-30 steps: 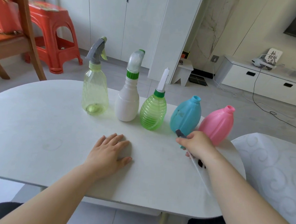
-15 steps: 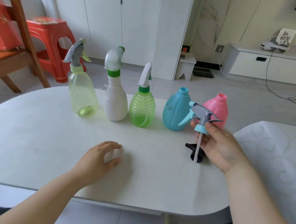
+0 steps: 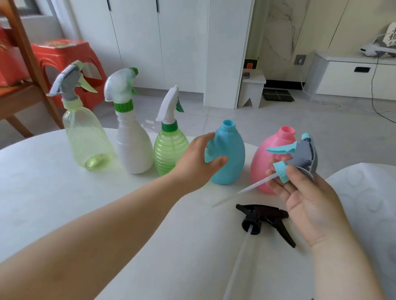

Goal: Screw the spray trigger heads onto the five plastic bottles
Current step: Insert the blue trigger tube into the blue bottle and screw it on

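Gripping grey-teal trigger head point(image 3: 299, 157), right hand point(image 3: 306, 199); left hand point(image 3: 196, 163) spread by blue bottle point(image 3: 229, 156).

We see tall white cupboard doors point(image 3: 154, 29) beyond a grey tiled floor point(image 3: 322, 128), a red plastic stool point(image 3: 63, 51) and wooden frame point(image 3: 24, 44) at left, a small white step stool point(image 3: 252, 89) by a marbled wall point(image 3: 283, 27), and a low white cabinet point(image 3: 372, 82) at right.

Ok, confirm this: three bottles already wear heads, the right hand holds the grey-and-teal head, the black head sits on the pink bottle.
Wrong: the head view shows the black head lying on the table; the pink bottle stands uncapped. The rest holds.
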The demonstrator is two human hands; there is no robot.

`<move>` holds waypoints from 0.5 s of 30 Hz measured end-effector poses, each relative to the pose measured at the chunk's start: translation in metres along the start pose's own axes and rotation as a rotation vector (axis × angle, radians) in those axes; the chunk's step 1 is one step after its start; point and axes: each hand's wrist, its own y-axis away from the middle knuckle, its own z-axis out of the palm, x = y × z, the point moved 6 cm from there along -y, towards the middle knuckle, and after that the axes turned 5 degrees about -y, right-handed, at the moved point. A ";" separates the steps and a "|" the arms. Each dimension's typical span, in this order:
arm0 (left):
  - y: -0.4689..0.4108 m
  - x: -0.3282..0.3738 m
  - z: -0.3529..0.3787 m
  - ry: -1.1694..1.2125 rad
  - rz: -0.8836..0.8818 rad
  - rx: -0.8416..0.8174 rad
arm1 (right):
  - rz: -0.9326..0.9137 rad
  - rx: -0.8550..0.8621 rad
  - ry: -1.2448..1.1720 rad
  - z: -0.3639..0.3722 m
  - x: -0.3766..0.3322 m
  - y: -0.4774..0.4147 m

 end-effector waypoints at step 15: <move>-0.040 -0.002 0.018 0.084 -0.150 -0.030 | 0.010 0.009 0.129 -0.004 0.000 -0.001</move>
